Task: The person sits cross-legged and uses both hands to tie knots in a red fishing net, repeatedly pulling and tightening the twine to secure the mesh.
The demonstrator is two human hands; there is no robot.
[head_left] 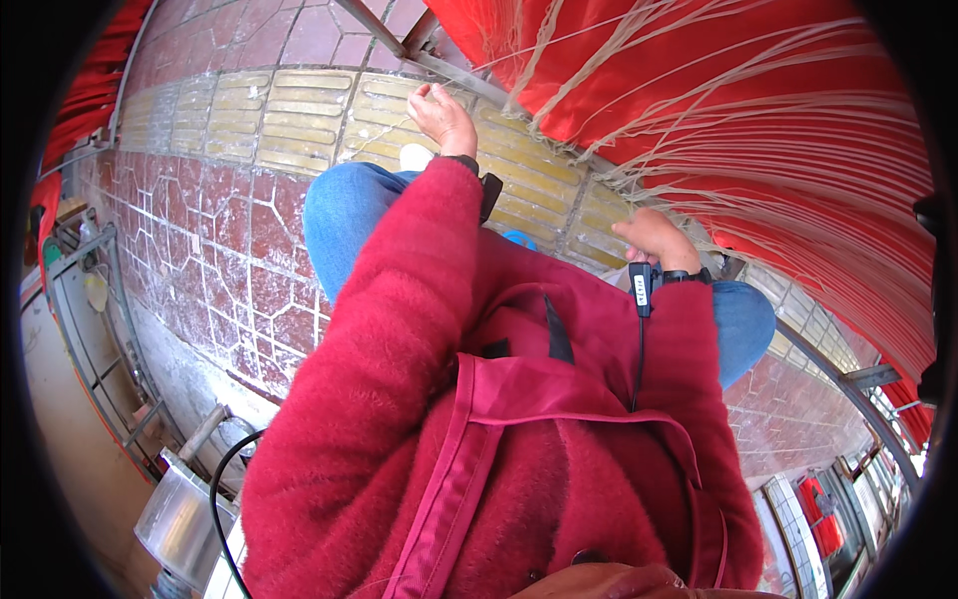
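Note:
Long thin pale strands (758,150), like noodles or threads, hang in a wide fan in front of a red cloth (639,75). Some bunch together at their lower ends near a metal rail. My left hand (442,120) reaches out over the yellow paving, left of the strands, with its fingers curled together. What it pinches, if anything, is too fine to make out. Close to the bunched ends is my right hand (659,238), its fingers bent and drawn together. Whether a strand lies between them cannot be seen.
Yellow ribbed paving (309,120) crosses between dark red patterned tiles (235,245). A metal frame bar (374,25) slants at the top. At lower left stand a shiny metal pot (185,519) and a metal rack (125,329). Another red cloth (75,100) hangs at far left.

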